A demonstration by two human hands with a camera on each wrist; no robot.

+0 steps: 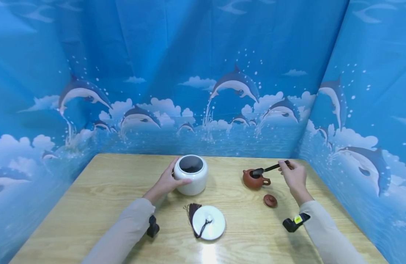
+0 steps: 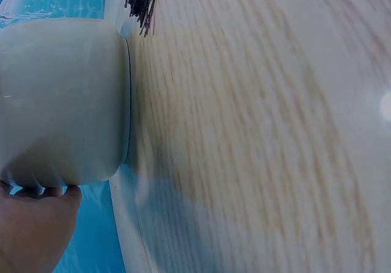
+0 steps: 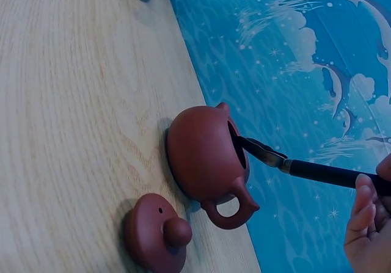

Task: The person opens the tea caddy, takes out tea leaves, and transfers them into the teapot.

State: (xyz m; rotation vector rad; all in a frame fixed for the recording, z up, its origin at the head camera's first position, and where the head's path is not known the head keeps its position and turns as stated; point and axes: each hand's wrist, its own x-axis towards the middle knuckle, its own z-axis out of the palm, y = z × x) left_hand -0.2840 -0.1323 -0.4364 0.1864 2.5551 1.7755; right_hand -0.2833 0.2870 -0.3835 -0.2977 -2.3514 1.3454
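My left hand [image 1: 168, 182] grips a white ceramic jar [image 1: 195, 185], thumb across its front and fingers round its far left side. The jar stands upright and uncovered, its inside dark. In the left wrist view the jar [image 2: 61, 102] fills the upper left, above part of my hand [image 2: 36, 224]. With my right hand [image 1: 294, 178] I pinch the black handle of a small tea scoop [image 1: 272, 167]. The scoop's head dips into the mouth of a reddish-brown clay teapot [image 1: 250, 182], where its tip is hidden. In the right wrist view the scoop [image 3: 324, 173] slants into the teapot [image 3: 204, 154].
The teapot's lid [image 1: 270, 200] lies on the wooden table [image 1: 124, 183] just in front of the pot. Nearer me is the jar's round white lid [image 1: 216, 223] with a dark tassel [image 1: 194, 211]. A blue dolphin-print curtain [image 1: 189, 91] hangs behind and beside the table.
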